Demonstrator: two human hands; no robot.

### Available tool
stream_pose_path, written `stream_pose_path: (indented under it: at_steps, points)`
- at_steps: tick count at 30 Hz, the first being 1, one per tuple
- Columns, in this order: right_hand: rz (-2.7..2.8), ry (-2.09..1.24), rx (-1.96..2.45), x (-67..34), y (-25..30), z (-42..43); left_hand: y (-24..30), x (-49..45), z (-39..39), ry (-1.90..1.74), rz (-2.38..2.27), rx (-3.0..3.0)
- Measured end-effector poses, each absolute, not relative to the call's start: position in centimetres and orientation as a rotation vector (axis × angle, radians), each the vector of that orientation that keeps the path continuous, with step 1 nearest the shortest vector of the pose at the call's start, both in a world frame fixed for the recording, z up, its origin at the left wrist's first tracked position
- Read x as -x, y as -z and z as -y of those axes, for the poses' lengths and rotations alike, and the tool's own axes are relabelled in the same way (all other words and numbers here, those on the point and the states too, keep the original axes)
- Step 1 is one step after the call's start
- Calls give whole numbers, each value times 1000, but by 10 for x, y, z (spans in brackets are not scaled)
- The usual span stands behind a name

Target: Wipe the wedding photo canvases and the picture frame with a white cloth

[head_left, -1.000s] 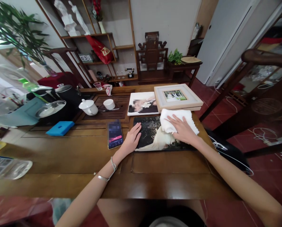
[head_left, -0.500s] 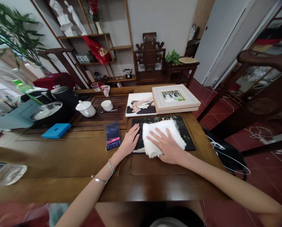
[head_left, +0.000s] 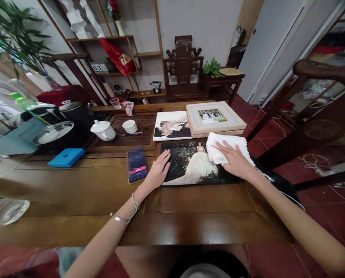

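Observation:
A dark photo panel [head_left: 184, 154] showing a figure in a long white dress lies flat on the wooden table. My left hand [head_left: 160, 168] rests on its left edge, fingers stretched out and holding nothing. On the panel's right part, my right hand [head_left: 233, 158] presses flat on a folded white towel [head_left: 242, 143], its fingers spread. The towel covers the panel's upper right corner and reaches past its edge. Just left of my left hand lies a phone [head_left: 137, 166] with its screen lit.
Behind the panel lie a white photo board [head_left: 172, 133] and stacked light frames [head_left: 194, 122]. To the left are a lidded white cup [head_left: 103, 131], a small white bowl [head_left: 130, 126], a blue block [head_left: 66, 157] and a dark kettle [head_left: 73, 116]. A wooden chair [head_left: 317, 116] stands at right.
My right hand and the towel have slid right and slightly away from me, uncovering the white dress in the panel's middle. My left hand stays at the left edge.

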State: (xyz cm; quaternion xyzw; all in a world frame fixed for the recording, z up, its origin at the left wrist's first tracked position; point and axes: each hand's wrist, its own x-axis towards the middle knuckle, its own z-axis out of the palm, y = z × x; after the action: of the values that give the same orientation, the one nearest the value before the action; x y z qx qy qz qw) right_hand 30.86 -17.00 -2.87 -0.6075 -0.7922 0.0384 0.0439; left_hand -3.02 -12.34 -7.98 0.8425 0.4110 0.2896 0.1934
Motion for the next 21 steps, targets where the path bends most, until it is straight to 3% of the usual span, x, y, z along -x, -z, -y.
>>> stream_pose_path:
  at_steps: [5,12,21]
  points:
    - [2508,8,1808,-256,34,193,81,31,123,-810,-1165,-2367]
    - [2700,-158,1410,-190,33,228,79,33,123,-771,-1159,-2375]
    - [2392,142,1901,-266,47,236,83,30,123,-829,-1162,-2348]
